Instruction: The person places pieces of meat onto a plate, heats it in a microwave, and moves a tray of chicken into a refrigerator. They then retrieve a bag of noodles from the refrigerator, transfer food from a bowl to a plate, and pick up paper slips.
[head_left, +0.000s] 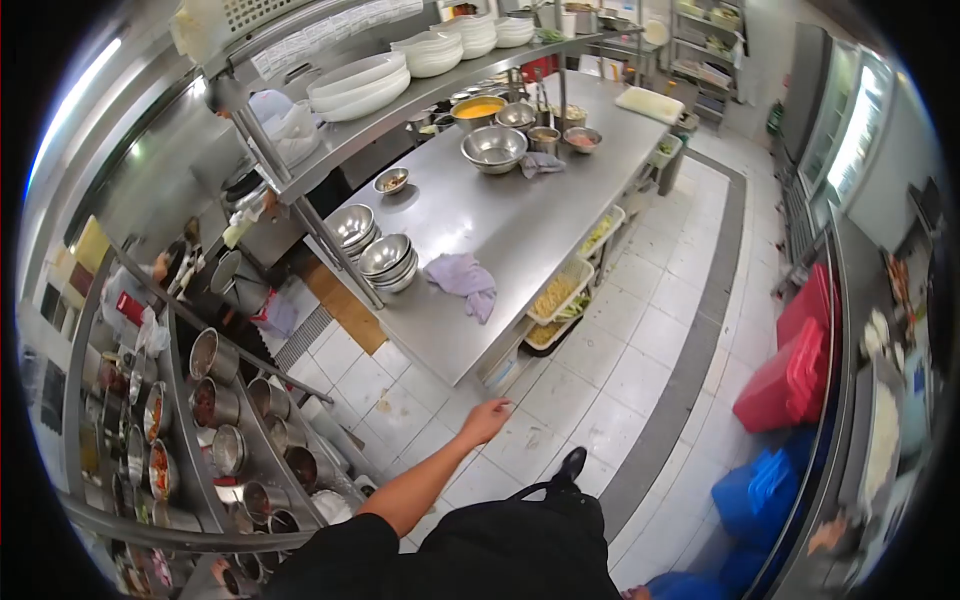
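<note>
My left hand [487,420] reaches out over the white tiled floor, past the near corner of the steel table [450,345]. Its fingers are loosely bent and a little apart, with nothing in them, and it touches nothing. On the table beyond lie a crumpled purple cloth [463,284] and stacked steel bowls [388,260]. At the bottom edge a small patch of skin, perhaps my right hand [636,593], shows beside my dark clothing; its fingers are cut off from view.
Shelves of metal pots [213,400] stand at left. Food trays [560,292] sit beneath the table's right edge. Red bins [785,385] and a blue bin [757,497] line the right counter [850,300]. White plates [360,85] fill the overhead shelf. A person [268,105] is partly visible behind it.
</note>
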